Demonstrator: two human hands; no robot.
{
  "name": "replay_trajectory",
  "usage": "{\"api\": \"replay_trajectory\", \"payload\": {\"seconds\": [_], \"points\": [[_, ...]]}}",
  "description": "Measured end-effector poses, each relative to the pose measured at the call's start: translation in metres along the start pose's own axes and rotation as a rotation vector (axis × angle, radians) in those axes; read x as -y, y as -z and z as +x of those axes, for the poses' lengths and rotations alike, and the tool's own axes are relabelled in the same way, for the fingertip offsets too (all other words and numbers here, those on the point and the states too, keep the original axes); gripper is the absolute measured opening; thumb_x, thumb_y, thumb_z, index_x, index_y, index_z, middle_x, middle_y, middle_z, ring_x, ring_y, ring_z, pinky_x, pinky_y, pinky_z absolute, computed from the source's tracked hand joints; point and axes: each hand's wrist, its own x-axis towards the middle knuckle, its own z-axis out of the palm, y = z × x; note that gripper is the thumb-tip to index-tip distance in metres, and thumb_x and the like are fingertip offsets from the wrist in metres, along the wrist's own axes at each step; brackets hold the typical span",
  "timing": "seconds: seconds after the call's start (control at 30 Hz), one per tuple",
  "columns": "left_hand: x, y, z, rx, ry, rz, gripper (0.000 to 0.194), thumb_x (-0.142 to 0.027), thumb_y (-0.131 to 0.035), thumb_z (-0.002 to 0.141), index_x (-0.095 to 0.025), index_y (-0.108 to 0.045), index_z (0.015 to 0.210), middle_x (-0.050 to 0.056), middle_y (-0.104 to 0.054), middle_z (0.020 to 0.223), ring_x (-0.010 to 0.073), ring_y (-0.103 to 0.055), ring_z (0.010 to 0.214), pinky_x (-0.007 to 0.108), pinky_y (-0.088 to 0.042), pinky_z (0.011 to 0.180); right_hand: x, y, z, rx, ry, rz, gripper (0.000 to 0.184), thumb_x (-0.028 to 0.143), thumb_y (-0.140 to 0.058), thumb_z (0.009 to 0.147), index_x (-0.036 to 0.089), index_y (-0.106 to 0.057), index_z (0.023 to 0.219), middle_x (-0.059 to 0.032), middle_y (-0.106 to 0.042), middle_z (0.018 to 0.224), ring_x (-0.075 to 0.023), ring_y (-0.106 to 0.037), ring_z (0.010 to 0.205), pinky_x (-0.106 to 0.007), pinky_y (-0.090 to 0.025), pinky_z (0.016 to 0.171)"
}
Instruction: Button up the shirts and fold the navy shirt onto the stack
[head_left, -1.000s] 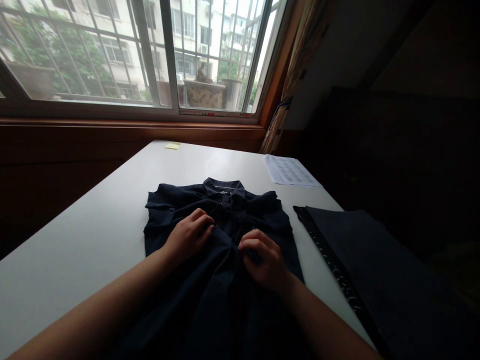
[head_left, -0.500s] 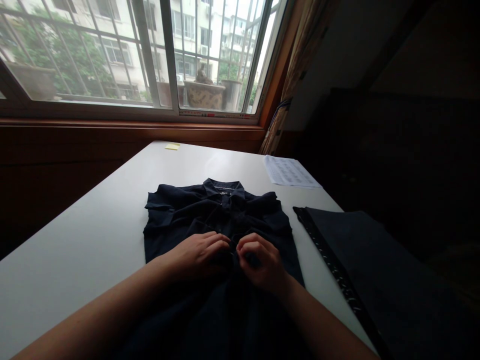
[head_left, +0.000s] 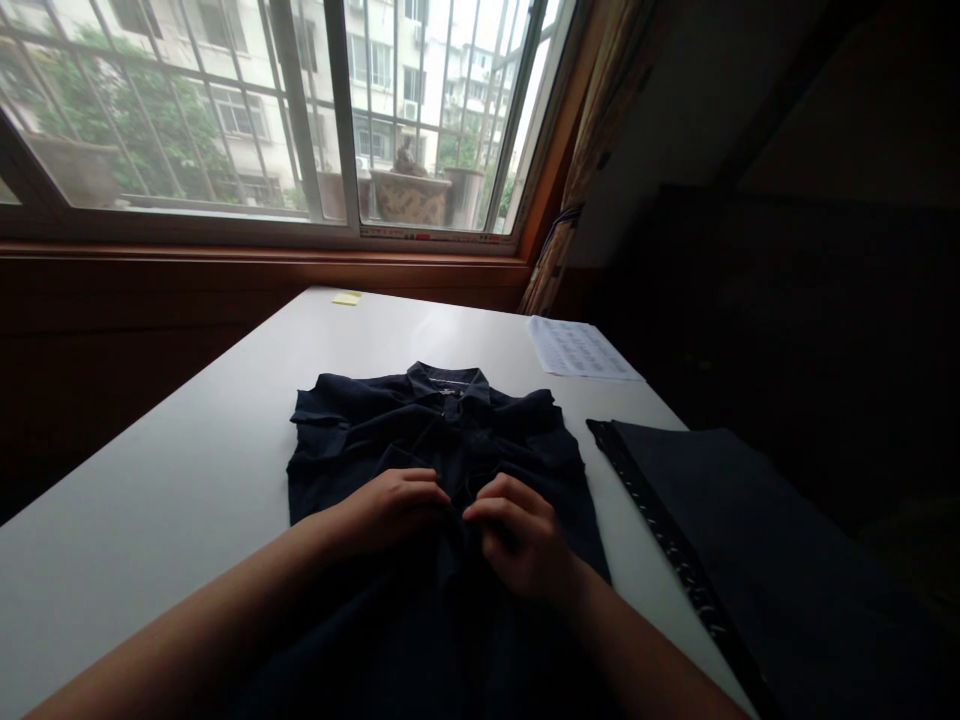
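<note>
A dark navy collared shirt (head_left: pixel 360 440) lies flat on the white table (head_left: pixel 187 470), collar toward the window. Both hands rest at the middle of its front, close together. My left hand (head_left: pixel 390 510) has its fingers curled and pinches the fabric at the centre line. Facing it a finger's width away, my right hand (head_left: pixel 517 535) is bent into a pinch on the same strip of cloth. Whatever small part lies between the fingertips is too dark to make out.
A dark folded garment with a patterned edge (head_left: pixel 720 560) lies at the right of the table. A printed sheet of paper (head_left: pixel 577 348) sits at the far right corner, a yellow sticky note (head_left: pixel 346 297) at the far edge. A barred window (head_left: pixel 300 110) runs behind.
My left hand slid down and right from the shirt's chest to meet my right hand at the centre front. The two hands now pinch the fabric side by side.
</note>
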Motion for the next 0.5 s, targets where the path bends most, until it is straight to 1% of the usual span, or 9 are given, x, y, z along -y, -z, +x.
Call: {"api": "replay_trajectory", "payload": {"seconds": [0.1, 0.23, 0.3, 0.4, 0.5], "points": [[-0.001, 0.001, 0.001, -0.024, -0.009, -0.039, 0.024, -0.031, -0.053, 0.1, -0.015, -0.07, 0.101, 0.003, -0.059, 0.081, 0.0102, -0.056, 0.068, 0.019, -0.044, 0.061, 0.0, 0.001, 0.001, 0.055, -0.018, 0.022, 0.03, 0.005, -0.056, 0.08, 0.021, -0.065, 0.104, -0.0065, -0.06, 0.091, -0.0181, -0.059, 0.081, -0.033, -0.051, 0.07], [0.001, 0.0, 0.0, -0.06, -0.013, -0.061, 0.022, -0.033, -0.058, 0.098, -0.016, -0.072, 0.098, 0.003, -0.059, 0.079, 0.0096, -0.055, 0.065, 0.019, -0.043, 0.059, 0.005, 0.002, 0.004, 0.103, -0.036, 0.081, 0.024, 0.01, -0.056, 0.083, 0.02, -0.062, 0.104, -0.0088, -0.064, 0.097, -0.0204, -0.061, 0.087, -0.037, -0.051, 0.078], [0.003, -0.002, -0.001, -0.084, -0.011, -0.062, 0.019, -0.03, -0.06, 0.097, -0.016, -0.072, 0.099, 0.002, -0.06, 0.079, 0.0092, -0.055, 0.065, 0.018, -0.043, 0.059, 0.005, 0.001, 0.005, 0.098, -0.04, 0.092, 0.02, 0.012, -0.054, 0.085, 0.019, -0.06, 0.104, -0.0078, -0.066, 0.093, -0.0193, -0.061, 0.084, -0.035, -0.05, 0.076], [0.005, -0.004, -0.003, -0.087, -0.007, -0.049, 0.016, -0.027, -0.06, 0.096, -0.017, -0.072, 0.1, 0.002, -0.06, 0.08, 0.0089, -0.057, 0.066, 0.018, -0.043, 0.059, 0.001, -0.001, 0.001, 0.088, -0.077, 0.059, 0.015, 0.013, -0.053, 0.09, 0.019, -0.06, 0.101, -0.0044, -0.066, 0.084, -0.0162, -0.062, 0.076, -0.031, -0.048, 0.071], [0.006, -0.006, -0.005, -0.073, -0.024, -0.003, 0.015, -0.025, -0.058, 0.097, -0.017, -0.071, 0.1, 0.002, -0.06, 0.08, 0.0092, -0.057, 0.065, 0.018, -0.042, 0.058, -0.007, -0.005, -0.004, 0.087, -0.149, 0.025, 0.014, 0.015, -0.054, 0.093, 0.02, -0.062, 0.104, -0.0029, -0.068, 0.084, -0.0142, -0.065, 0.074, -0.027, -0.049, 0.07]]}}
